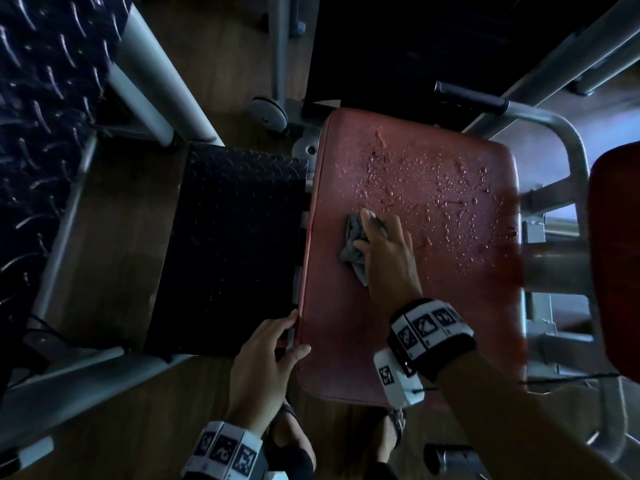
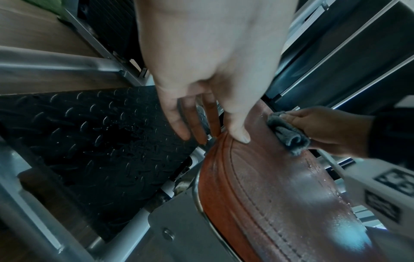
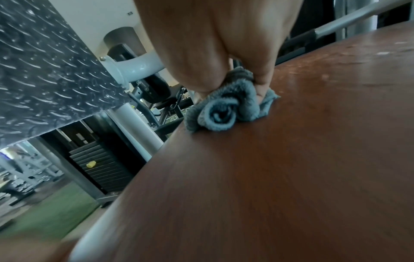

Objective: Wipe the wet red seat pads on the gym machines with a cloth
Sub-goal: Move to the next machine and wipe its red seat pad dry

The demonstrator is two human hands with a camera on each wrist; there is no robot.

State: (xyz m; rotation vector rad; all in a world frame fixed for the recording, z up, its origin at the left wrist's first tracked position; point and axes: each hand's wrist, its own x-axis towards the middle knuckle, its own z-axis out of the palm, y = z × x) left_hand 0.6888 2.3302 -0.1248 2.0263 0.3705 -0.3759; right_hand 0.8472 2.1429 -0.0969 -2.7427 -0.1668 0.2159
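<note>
Red vinyl seat pad (image 1: 408, 258), broad and rounded at the corners, fills the middle of the head view on its grey metal machine frame (image 1: 568, 140). Its near half looks dull and free of drops, while the far half is thickly beaded with water droplets (image 1: 436, 188). The right hand (image 1: 388, 258) presses a crumpled grey terry cloth (image 1: 355, 244) onto the pad at the boundary between those two zones, its fingers curled around the bundle. The left hand (image 1: 266, 362) clasps the pad's near left edge, thumb on top, fingers reaching round the rim beside the black diamond-tread footplate (image 1: 235, 244). A second red pad (image 1: 616, 258) shows at the right margin; whether it is wet I cannot tell.

From the left wrist, the left hand's thumb (image 2: 240, 134) lies on the pad's stitched seam (image 2: 257, 200) and the other fingers hang loosely over its side. Scattered drops remain along the pad's far edge.

From the right wrist, the cloth (image 3: 226, 109) is pinched between thumb and fingers and sits flat on the pad, whose surface nearest the camera looks dry.

By my judgement roughly half of this pad is wiped; the beaded far half is left, and possibly other pads after it.
</note>
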